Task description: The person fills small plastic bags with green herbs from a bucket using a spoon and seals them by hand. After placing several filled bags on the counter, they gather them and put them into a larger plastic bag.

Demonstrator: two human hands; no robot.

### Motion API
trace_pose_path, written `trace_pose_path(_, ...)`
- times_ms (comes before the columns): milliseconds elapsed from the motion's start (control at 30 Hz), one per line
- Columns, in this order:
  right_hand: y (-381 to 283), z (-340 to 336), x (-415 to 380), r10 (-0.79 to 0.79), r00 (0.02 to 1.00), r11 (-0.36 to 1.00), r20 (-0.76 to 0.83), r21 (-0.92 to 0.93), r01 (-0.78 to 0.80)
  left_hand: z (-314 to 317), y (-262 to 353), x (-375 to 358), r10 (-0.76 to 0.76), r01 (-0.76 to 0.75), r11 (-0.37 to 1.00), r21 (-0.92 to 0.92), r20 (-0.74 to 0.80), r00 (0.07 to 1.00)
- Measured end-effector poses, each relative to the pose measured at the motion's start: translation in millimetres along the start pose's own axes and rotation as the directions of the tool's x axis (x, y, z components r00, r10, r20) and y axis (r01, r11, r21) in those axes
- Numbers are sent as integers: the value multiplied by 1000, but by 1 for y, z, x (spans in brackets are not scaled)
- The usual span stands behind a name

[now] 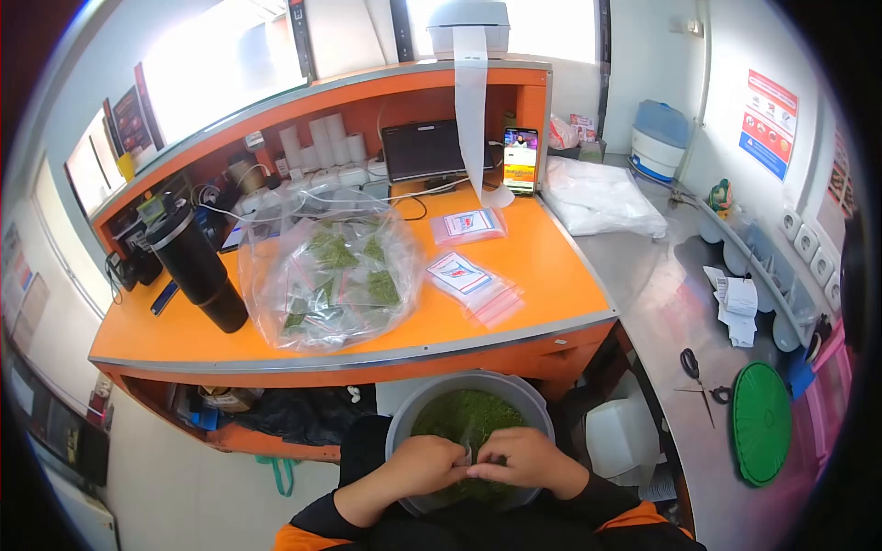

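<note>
My left hand [430,462] and my right hand [522,455] meet over a grey bucket [398,424], fingers pinched together. Between them shows part of a small clear plastic bag [468,446]; my fingers hide most of it. Finely chopped green herb [473,407] lies inside the bucket, below my hands. On the orange desk [386,354] ahead, a large clear plastic bag [266,312] contains several small packets of green herb [381,286]. To its right lie two stacks of small printed zip bags, a nearer stack [469,283] and a farther stack [469,226].
A black tumbler [200,266] stands at the desk's left. A phone [521,162] leans beside a dark screen [421,151], with a paper strip [470,101] hanging from a printer [469,32]. On the metal counter at right are scissors [692,365] and a green lid [761,422].
</note>
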State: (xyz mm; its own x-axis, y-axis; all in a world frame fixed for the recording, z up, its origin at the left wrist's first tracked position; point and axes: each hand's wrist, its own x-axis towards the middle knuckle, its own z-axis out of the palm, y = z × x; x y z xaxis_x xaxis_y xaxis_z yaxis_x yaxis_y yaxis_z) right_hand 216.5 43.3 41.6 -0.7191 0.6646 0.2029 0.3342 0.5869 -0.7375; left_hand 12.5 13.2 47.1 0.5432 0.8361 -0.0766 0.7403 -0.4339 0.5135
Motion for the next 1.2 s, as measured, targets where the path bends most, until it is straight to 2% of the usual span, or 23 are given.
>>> trace_pose_path(100, 12, 20, -1, 41, 990, 983, 138, 169, -65, 18, -4, 1, 49, -49, 999, 1, -73, 996)
trace_pose_path(167, 26, 29, -2, 78, 974, 935, 212, 324, -145, 23, -5, 0, 69, -72, 991, -109, -32, 997)
trace_pose_path(233, 29, 30, -3, 20, 982, 949, 190, 305, -78, 24, -6, 0, 89, -86, 972, -217, 2, 996)
trace_pose_path(300, 31, 34, -5, -1, 993, 974, 122, 226, -26, 26, -6, -3, 103, -87, 941, -326, 31, 994)
trace_pose_path(400, 27, 43, -5, 25, 999, 1000, -23, 18, -25, 38, -23, 1, 131, -145, 964, -222, -73, 989)
trace_pose_path(500, 25, 42, 0, 97, 992, 981, -77, -161, -108, 35, -32, -1, 66, -79, 994, -73, -165, 984)
trace_pose_path(533, 27, 42, 0, 141, 987, 967, -72, -205, -153, 25, -29, -3, -52, 35, 994, -100, -172, 984)
trace_pose_path(567, 29, 41, 1, 184, 980, 948, -69, -250, -196, 23, -25, -3, -80, 62, 993, -96, -196, 977)
trace_pose_path(633, 18, 38, 1, 99, 983, 970, -157, -207, -131, 22, -20, -3, -137, 118, 989, -92, -245, 960)
trace_pose_path(667, 14, 37, 0, 57, 978, 978, -203, -187, -96, 23, -22, -3, -108, 85, 992, -96, -265, 958)
trace_pose_path(733, 11, 34, 2, -199, 964, 974, -177, -147, 174, 23, -29, -1, -47, 17, 995, -99, -309, 950)
trace_pose_path(767, 11, 33, 2, -323, 932, 944, -166, -123, 305, 24, -32, 0, 23, -63, 990, -129, -295, 955)
trace_pose_path(833, 15, 34, 0, -308, 951, 921, 0, -252, 298, 26, -36, 2, 163, -220, 956, -194, -270, 949)
trace_pose_path(867, 17, 35, -1, -289, 954, 901, 80, -314, 299, 29, -37, 2, 151, -201, 958, -205, -237, 960)
trace_pose_path(933, 24, 39, -3, -224, 966, 894, 131, -366, 257, 37, -39, 3, 126, -164, 961, -222, -172, 977)
trace_pose_path(1000, 26, 38, -4, -167, 968, 904, 185, -363, 226, 40, -46, 4, -22, -41, 916, -399, -152, 988)
trace_pose_path(1033, 23, 36, -4, -142, 966, 920, 215, -333, 209, 40, -46, 4, -95, 21, 875, -484, -130, 987)
trace_pose_path(1100, 17, 32, -6, -117, 964, 949, 240, -260, 180, 36, -33, 0, -35, -102, 653, -750, -164, 986)
trace_pose_path(1167, 11, 26, -5, -116, 966, 972, 231, -175, 159, 31, -29, 1, 62, -153, 675, -721, -152, 986)
trace_pose_path(1200, 11, 26, -4, -127, 961, 974, 246, -152, 167, 30, -30, 0, 125, -158, 810, -565, -97, 987)
